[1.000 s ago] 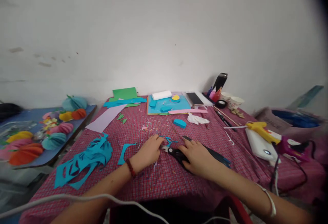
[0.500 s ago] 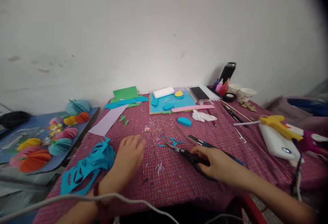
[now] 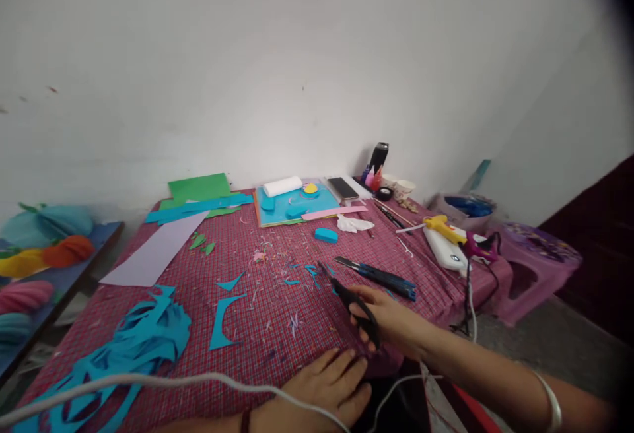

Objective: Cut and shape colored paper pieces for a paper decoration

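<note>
My right hand (image 3: 389, 319) grips the black handles of a pair of scissors (image 3: 341, 290), whose blades point up and left over the table. My left hand (image 3: 321, 390) lies flat, palm down, at the front edge of the table, fingers spread and holding nothing. A craft knife (image 3: 379, 276) rests just beyond the scissors. Curved blue paper offcuts (image 3: 220, 324) lie left of centre, beside a heap of blue paper strips (image 3: 143, 337). A folded blue paper piece (image 3: 325, 235) sits past the scissor tips, near small blue scraps (image 3: 312, 272).
A lilac sheet (image 3: 153, 251) and green paper (image 3: 201, 187) lie at the back left. A phone (image 3: 343, 189), paper cups (image 3: 405, 189) and a yellow glue gun (image 3: 443, 227) stand at the right. A white cable (image 3: 198, 378) crosses the foreground.
My left hand has moved right and toward the table's front edge. Blue offcuts now show left of centre. The scissors have drawn closer, and the view has turned right.
</note>
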Action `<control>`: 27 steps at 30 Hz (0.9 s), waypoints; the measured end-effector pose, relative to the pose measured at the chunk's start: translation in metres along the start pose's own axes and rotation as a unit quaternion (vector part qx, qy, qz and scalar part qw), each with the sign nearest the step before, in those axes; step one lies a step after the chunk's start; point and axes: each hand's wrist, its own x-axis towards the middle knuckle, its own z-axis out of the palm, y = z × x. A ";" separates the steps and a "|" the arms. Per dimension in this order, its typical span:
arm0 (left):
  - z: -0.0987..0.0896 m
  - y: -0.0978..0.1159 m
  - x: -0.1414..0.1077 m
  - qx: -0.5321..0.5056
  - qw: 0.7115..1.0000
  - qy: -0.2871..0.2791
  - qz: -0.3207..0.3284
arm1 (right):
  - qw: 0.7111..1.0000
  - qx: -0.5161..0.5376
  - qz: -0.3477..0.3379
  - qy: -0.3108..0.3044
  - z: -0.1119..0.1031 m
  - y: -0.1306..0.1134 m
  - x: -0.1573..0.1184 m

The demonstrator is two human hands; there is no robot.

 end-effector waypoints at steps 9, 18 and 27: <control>-0.022 -0.002 0.001 -0.013 0.980 -0.031 -0.194 | 0.995 0.026 -0.069 0.064 -0.009 0.006 -0.030; 0.004 0.009 0.001 0.004 0.990 -0.023 -0.143 | 0.996 0.035 0.027 -0.080 0.025 0.009 -0.036; -0.006 0.008 0.001 0.086 0.993 -0.018 -0.084 | 0.999 0.012 -0.029 0.033 0.025 0.010 -0.001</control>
